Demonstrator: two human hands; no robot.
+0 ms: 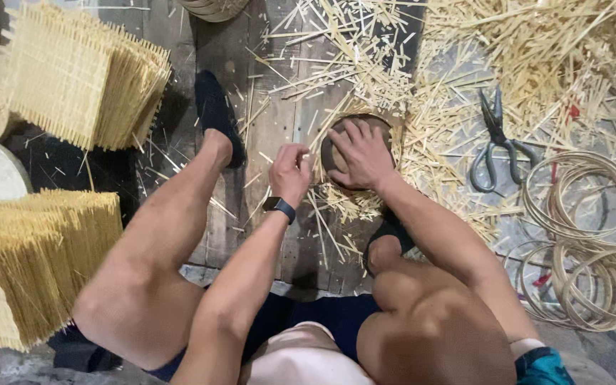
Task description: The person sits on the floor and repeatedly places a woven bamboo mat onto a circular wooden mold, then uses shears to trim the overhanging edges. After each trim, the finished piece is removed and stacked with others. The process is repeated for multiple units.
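My right hand [360, 153] lies flat, fingers spread, on a dark round block [331, 158] that sits inside a woven bamboo mat with splayed strips [336, 203] on the wooden floor. My left hand [291, 171], with a black watch on its wrist, is curled at the left edge of that mat, pinching the strips there. Both my bare legs frame the work, feet in dark shoes.
Large black scissors [497, 142] lie to the right amid a heap of bamboo offcuts [536, 50]. Several bamboo hoops [586, 235] are piled at the right. Stacks of square woven mats [83, 78] stand at the left, with another stack of woven mats [30, 264] below them.
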